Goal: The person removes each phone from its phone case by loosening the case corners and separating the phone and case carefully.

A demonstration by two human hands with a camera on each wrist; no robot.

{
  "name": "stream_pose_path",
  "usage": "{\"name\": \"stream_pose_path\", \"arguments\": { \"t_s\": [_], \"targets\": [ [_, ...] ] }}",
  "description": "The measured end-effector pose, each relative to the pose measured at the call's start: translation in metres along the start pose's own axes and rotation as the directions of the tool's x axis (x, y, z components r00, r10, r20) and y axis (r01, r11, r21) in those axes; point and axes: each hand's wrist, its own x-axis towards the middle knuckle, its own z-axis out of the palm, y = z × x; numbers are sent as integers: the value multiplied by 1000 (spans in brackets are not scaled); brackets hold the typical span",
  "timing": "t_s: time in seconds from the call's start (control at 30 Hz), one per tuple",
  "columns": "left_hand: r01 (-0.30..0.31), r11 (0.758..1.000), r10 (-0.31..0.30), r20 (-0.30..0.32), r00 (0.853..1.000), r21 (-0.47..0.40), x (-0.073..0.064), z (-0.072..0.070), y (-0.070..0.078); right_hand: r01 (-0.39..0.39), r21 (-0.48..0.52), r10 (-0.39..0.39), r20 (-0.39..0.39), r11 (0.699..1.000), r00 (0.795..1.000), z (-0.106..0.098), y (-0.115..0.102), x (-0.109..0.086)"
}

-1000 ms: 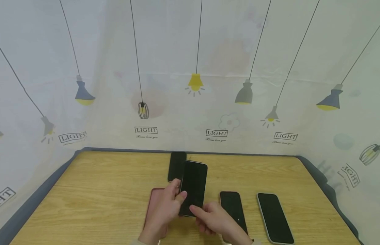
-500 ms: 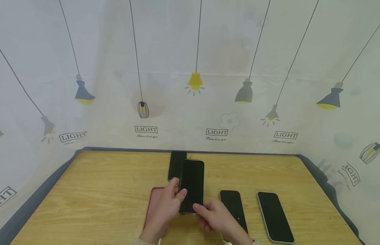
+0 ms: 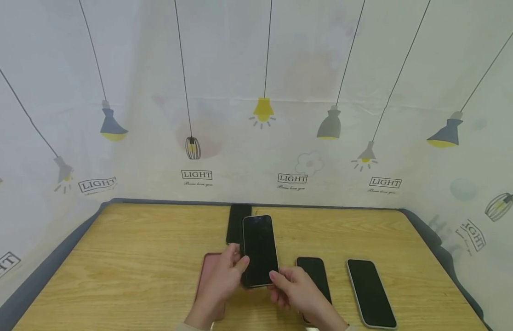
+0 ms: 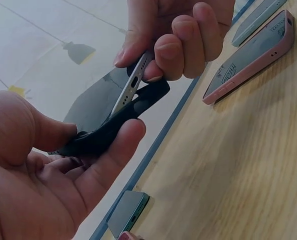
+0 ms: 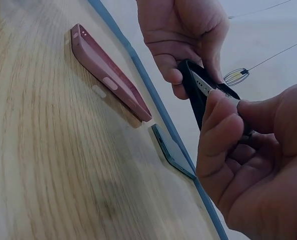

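Observation:
A phone (image 3: 258,248) is held up over the table, its dark screen facing me. My left hand (image 3: 223,280) grips its left side, thumb over the screen edge and fingers behind. My right hand (image 3: 298,289) pinches the lower right corner between thumb and fingers. In the left wrist view a black phone case (image 4: 138,106) stands partly away from the phone's silver bottom edge (image 4: 132,86), leaving a gap where the port shows. The right wrist view also shows the black case (image 5: 191,90) around the silver edge. The back of the phone is hidden in the head view.
An upturned pink phone case (image 3: 207,271) lies left, partly under my left forearm. Another dark phone (image 3: 237,220) lies at the back edge. To the right are a pink-cased phone (image 3: 315,276), partly behind my right hand, and a pale-cased phone (image 3: 371,294). A printed curtain (image 3: 240,69) surrounds the table.
The held phone has shifted slightly left and tilted, its top leaning left now. My right thumb has slid from its lower middle to the lower right corner.

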Motion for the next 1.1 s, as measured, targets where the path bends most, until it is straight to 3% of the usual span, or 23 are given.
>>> {"name": "stream_pose_path", "arguments": {
  "t_s": [0.27,0.4,0.67,0.97,1.1],
  "targets": [
    [13,999,-13,3,1000,-38,-2,0,1,10,26,-10,19,1000,1000,-6,5,-2],
    [12,1000,-12,-2,1000,-14,-2,0,1,-3,25,3,27,1000,1000,-9,5,-3],
    [71,997,-70,-23,997,31,-2,-4,2,-54,23,54,-1,998,999,-16,1,-7],
    [12,997,-12,-7,1000,80,-5,-6,1,-16,33,17,-26,999,1000,-23,3,-7],
    [0,998,-1,2,1000,58,-6,-6,-2,4,42,-3,-27,999,1000,-27,4,-6]
  ]
}}
